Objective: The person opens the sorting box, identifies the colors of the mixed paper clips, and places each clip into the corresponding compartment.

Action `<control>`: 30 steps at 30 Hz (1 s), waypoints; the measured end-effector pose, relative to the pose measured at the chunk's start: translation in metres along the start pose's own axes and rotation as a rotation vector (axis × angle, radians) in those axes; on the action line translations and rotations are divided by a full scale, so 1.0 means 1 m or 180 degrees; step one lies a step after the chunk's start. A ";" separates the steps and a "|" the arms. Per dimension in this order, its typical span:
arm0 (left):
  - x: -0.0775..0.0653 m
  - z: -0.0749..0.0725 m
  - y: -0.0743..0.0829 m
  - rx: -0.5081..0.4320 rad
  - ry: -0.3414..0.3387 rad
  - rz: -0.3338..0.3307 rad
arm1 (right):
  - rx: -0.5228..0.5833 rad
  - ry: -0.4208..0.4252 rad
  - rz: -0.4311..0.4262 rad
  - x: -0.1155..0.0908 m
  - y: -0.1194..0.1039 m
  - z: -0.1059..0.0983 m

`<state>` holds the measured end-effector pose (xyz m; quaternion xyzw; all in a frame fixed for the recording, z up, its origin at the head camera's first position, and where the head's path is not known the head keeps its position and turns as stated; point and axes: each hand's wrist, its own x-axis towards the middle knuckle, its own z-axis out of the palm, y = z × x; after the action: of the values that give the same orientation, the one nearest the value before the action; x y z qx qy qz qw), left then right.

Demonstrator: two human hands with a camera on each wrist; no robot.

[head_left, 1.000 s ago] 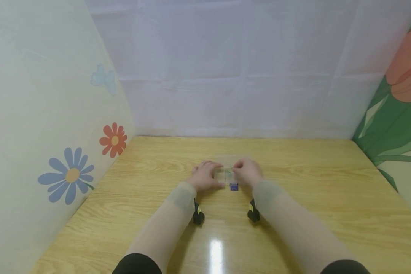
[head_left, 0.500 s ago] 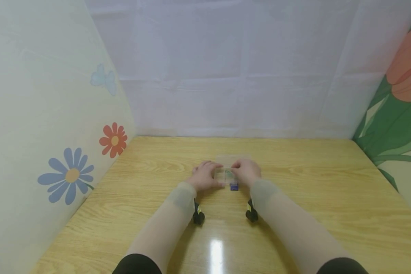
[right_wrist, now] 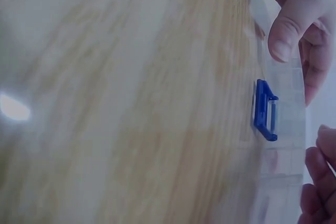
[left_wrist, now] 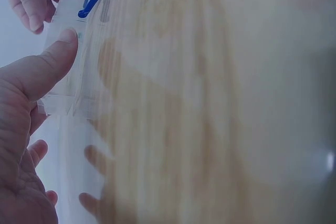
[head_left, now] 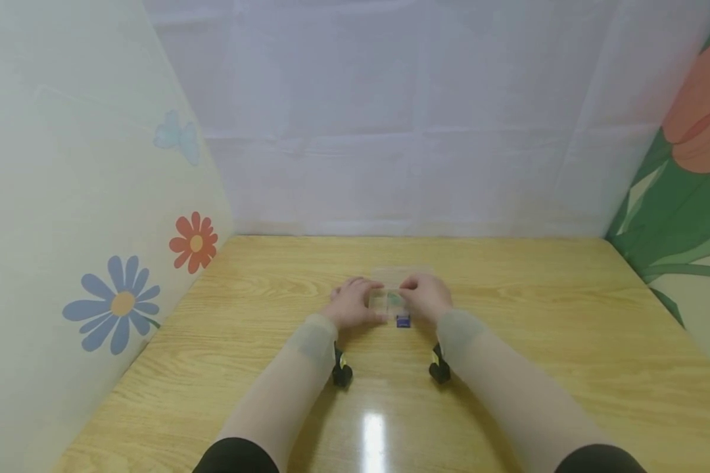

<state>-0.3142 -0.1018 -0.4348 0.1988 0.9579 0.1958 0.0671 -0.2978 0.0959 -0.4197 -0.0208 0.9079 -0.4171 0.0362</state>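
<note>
A clear plastic storage box (head_left: pixel 379 301) with compartments lies on the table with its lid (head_left: pixel 393 274) tipped back. A blue latch (head_left: pixel 403 321) marks its front side. My left hand (head_left: pixel 353 305) grips the box's left end, its thumb (left_wrist: pixel 55 64) on the front wall and other fingers around the far side. Over the right part of the box is my right hand (head_left: pixel 428 299), thumb and forefinger brought together. Whether something small sits between those fingertips is hidden. Something faintly green (head_left: pixel 395 299) shows in a compartment beside them.
The wood-grain table (head_left: pixel 538 341) spreads around the box. A white cloth backdrop (head_left: pixel 414 131) rises behind it, and flower-patterned panels stand left and right. Each wrist carries a small black camera (head_left: pixel 342 374).
My right hand has shifted slightly left over the box, its fingertips staying together. The left hand keeps its grip on the box, which stays in place.
</note>
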 end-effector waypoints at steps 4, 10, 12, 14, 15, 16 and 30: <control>0.000 0.000 0.000 0.0036 0.0007 -0.0008 | 0.0144 -0.0075 0.0037 -0.002 0.005 -0.006; -0.001 -0.002 0.002 0.0027 0.0006 -0.0004 | 0.0141 -0.0085 0.0000 -0.006 0.013 -0.016; -0.001 -0.002 0.003 0.0032 0.0005 -0.0007 | 0.0102 -0.0090 -0.0047 -0.009 0.015 -0.020; -0.002 -0.003 0.003 0.0035 0.0006 -0.0006 | 0.0053 -0.0107 -0.0109 -0.011 0.017 -0.024; -0.002 -0.002 0.003 0.0038 0.0008 -0.0008 | 0.0054 -0.0118 -0.0093 -0.012 0.018 -0.026; -0.002 -0.003 0.003 0.0032 0.0013 -0.0007 | 0.0067 -0.0123 -0.0083 -0.013 0.019 -0.027; -0.002 -0.002 0.003 0.0010 -0.0003 -0.0012 | 0.0244 -0.0127 0.0168 -0.024 0.043 -0.054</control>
<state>-0.3117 -0.1012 -0.4313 0.1971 0.9586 0.1941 0.0675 -0.2789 0.1666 -0.4164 -0.0038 0.8906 -0.4499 0.0660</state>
